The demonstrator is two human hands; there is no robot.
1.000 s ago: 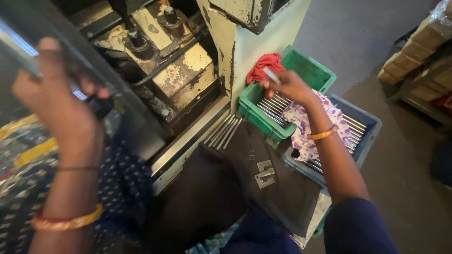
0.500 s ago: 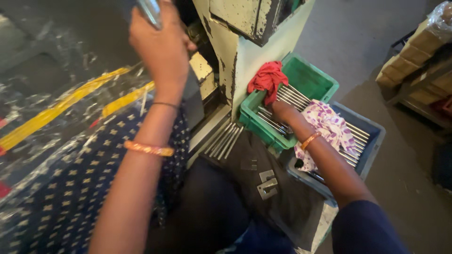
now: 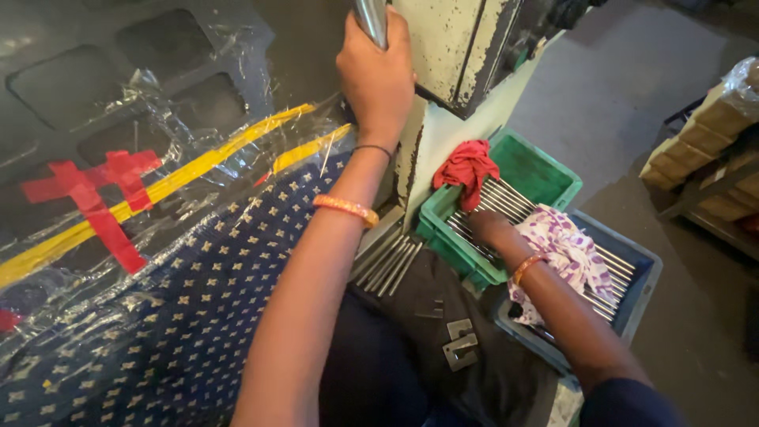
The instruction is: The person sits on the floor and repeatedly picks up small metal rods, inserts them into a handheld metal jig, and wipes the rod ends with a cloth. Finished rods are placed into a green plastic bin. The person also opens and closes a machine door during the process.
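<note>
My left hand (image 3: 378, 75) is raised and wrapped around a shiny metal lever handle (image 3: 371, 17) on the press machine (image 3: 458, 47). My right hand (image 3: 489, 228) reaches down into a green plastic crate (image 3: 545, 170) full of thin steel rods (image 3: 506, 199), resting on the rods; its fingers are hidden, so whether it holds a rod is unclear. A red rag (image 3: 468, 170) hangs over the crate's near rim. Several more rods (image 3: 389, 262) lie loose by the machine base.
A blue crate (image 3: 640, 265) beside the green one holds more rods under a purple-and-white cloth (image 3: 565, 249). A clear plastic sheet with yellow and red tape (image 3: 118, 198) covers the left. Wrapped stacked boxes (image 3: 711, 130) stand on a rack at the right. Small metal brackets (image 3: 460, 348) lie on my lap.
My left hand has risen along the lever to the top of the view. My right hand has dipped deeper into the green crate's rods.
</note>
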